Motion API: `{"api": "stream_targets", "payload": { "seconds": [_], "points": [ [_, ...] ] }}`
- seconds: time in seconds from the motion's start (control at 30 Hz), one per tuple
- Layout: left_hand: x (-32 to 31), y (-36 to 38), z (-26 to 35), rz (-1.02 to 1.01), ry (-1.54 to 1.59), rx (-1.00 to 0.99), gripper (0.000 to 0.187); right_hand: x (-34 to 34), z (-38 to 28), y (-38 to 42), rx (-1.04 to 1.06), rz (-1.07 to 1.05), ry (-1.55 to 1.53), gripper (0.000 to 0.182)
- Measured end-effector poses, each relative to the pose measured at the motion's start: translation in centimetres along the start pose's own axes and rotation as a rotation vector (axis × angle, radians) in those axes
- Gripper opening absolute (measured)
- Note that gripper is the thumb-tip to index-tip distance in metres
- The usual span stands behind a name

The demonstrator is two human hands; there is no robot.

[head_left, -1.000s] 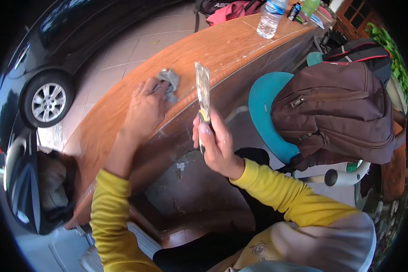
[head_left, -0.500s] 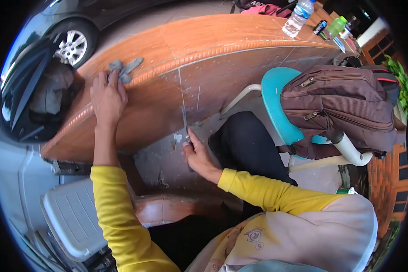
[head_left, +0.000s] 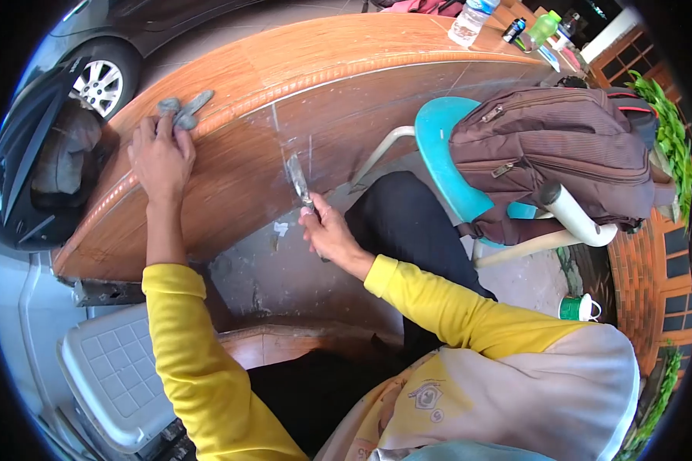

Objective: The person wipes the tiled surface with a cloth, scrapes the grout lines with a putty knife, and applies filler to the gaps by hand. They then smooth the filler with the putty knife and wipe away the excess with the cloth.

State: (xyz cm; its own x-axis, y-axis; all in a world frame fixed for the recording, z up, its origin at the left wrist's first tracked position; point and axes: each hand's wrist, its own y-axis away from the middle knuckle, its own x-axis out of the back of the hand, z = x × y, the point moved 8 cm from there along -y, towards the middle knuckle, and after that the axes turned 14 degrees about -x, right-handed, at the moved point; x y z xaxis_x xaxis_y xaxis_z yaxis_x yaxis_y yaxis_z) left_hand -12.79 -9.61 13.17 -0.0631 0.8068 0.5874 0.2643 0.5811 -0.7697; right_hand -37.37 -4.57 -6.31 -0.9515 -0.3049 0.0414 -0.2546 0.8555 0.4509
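My right hand (head_left: 331, 232) is closed around the handle of a putty knife (head_left: 297, 178). Its blade, smeared with whitish material, points up the brown tiled wall (head_left: 231, 165), close to a pale vertical joint and a thin white streak. On top of the wall, my left hand (head_left: 161, 159) lies over the rounded edge, fingers extended and spread a little. Right at its fingertips is a crumpled grey lump that looks like cloth (head_left: 186, 109).
A black helmet (head_left: 50, 161) stands left of my left hand. To the right, a brown backpack (head_left: 550, 150) rests on a teal chair (head_left: 436, 146). A water bottle (head_left: 471, 21) is on the ledge's far end. A grey lidded box (head_left: 119, 369) is lower left.
The putty knife has moved up the wall, and its blade now shows its broad face instead of its edge. My left hand stays by the grey lump; the whole view has shifted slightly.
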Motion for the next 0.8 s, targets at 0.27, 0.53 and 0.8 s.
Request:
{"api": "stream_targets", "payload": {
  "seconds": [0.27,0.53,0.8],
  "points": [
    [-0.4,0.9,-0.4,0.035,0.025,-0.027,0.027,0.7,2.8,-1.4,0.174,0.037,0.314,0.040],
    [-0.5,1.1,-0.8,0.052,0.000,-0.043,0.025,-1.7,8.6,-2.1,-0.162,0.047,0.029,0.050],
    [-0.8,1.4,-0.7,0.071,-0.046,-0.047,0.024,-7.7,7.5,-1.9,-0.087,-0.002,-0.399,0.057]
  ]
}}
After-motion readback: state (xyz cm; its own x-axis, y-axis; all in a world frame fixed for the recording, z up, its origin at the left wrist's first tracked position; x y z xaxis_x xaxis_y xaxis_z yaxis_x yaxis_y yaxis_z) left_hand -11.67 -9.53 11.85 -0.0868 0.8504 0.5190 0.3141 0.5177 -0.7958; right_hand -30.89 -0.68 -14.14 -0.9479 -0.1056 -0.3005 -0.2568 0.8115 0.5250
